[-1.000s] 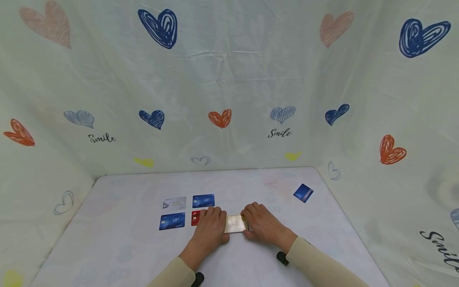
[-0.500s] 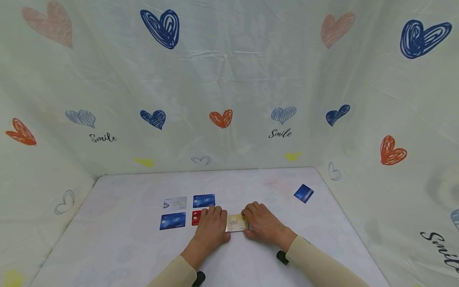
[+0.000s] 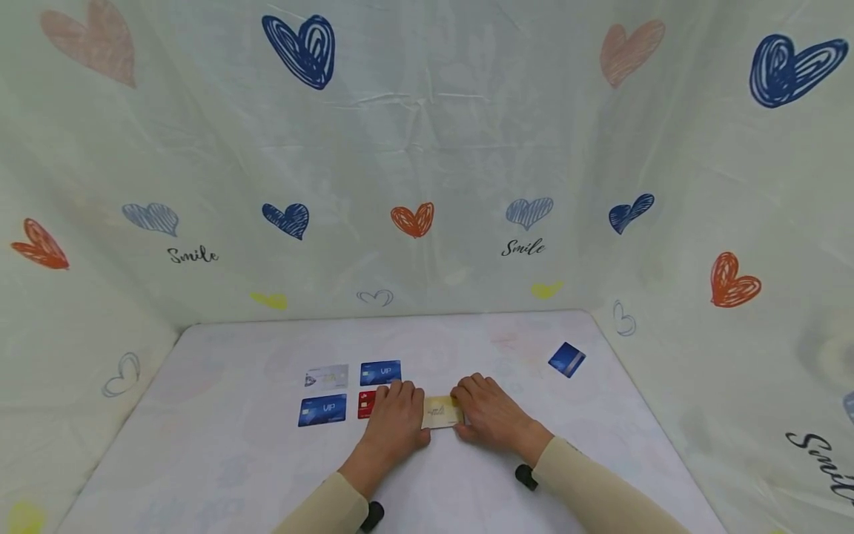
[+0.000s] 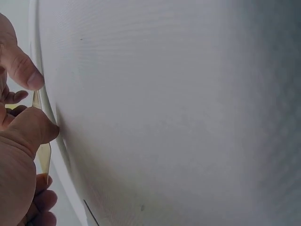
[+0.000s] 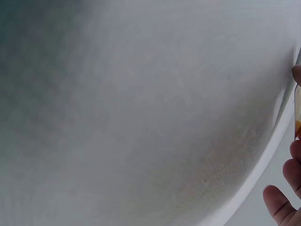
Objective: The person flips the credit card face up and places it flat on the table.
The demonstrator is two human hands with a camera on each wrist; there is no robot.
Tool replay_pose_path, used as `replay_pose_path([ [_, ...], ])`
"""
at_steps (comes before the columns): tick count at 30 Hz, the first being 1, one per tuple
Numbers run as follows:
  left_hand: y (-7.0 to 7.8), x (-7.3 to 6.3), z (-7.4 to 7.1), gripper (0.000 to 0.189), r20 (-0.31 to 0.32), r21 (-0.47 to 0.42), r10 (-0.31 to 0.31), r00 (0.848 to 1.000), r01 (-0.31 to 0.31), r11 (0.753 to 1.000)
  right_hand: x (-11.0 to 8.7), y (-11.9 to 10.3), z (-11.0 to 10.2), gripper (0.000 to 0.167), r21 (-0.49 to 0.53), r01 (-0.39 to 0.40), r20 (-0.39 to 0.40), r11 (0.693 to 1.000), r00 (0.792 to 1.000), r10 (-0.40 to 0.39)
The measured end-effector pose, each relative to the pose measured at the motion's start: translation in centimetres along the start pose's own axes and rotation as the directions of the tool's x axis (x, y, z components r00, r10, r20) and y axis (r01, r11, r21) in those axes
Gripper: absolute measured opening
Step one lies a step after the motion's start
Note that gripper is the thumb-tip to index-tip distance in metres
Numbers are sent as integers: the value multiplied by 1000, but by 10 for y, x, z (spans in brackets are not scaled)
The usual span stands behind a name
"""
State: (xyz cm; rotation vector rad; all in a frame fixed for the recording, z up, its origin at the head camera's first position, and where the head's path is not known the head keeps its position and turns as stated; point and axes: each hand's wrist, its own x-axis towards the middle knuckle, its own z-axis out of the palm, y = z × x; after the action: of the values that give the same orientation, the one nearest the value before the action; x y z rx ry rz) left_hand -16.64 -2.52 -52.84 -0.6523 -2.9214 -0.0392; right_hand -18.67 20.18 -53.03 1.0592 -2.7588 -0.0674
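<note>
In the head view a gold card (image 3: 440,412) is held by its two short ends between the hands. My left hand (image 3: 394,421) pinches the left end, thumb toward the near edge and fingers at the far edge. My right hand (image 3: 495,415) pinches the right end in the same way. The left wrist view shows the card (image 4: 44,157) nearly edge-on, between thumb and fingers. Only a sliver of the card (image 5: 297,101) shows in the right wrist view, beside several fingertips. A red card (image 3: 365,405) lies partly hidden behind the left hand.
Left of the hands, a silver card (image 3: 327,377), a blue VIP card (image 3: 323,410) and another blue VIP card (image 3: 381,372) lie beside the red one, in two rows. A blue card (image 3: 567,360) with a stripe lies at the far right of the white table (image 3: 220,460).
The gold card's glare has faded and its printed face shows more plainly, as if tilted slightly. Both hands keep their grip almost in place.
</note>
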Motion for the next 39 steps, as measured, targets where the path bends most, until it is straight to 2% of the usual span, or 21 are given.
replay_pose_path([
  [12, 1, 2, 7, 70, -21, -28, -19, 1000, 18, 999, 1, 1, 3, 48, 1, 3, -45, 1000, 999, -3],
  [18, 1, 2, 8, 69, -16, -24, -26, 1000, 26, 999, 2, 0, 2, 48, 11, -19, -10, 1000, 1000, 19],
  [23, 6, -2, 7, 70, -2, -59, -31, 1000, 31, 998, 0, -4, 1, 55, 27, -70, 28, 997, 997, 69],
  [27, 14, -11, 2, 68, 61, -54, 38, 997, -35, 998, -5, -12, -1, 52, 38, -101, 55, 994, 994, 99],
  [31, 22, -24, -3, 66, 167, -80, 115, 979, -102, 991, -16, -26, -3, 46, -5, -54, 88, 999, 995, 55],
  [35, 26, -32, -5, 70, 248, -134, 110, 962, -78, 988, -26, -35, -7, 45, -61, -5, 114, 998, 993, 12],
  [39, 27, -31, -4, 73, 275, -149, 99, 956, -59, 987, -30, -38, -10, 48, -72, -12, 163, 997, 986, 23],
])
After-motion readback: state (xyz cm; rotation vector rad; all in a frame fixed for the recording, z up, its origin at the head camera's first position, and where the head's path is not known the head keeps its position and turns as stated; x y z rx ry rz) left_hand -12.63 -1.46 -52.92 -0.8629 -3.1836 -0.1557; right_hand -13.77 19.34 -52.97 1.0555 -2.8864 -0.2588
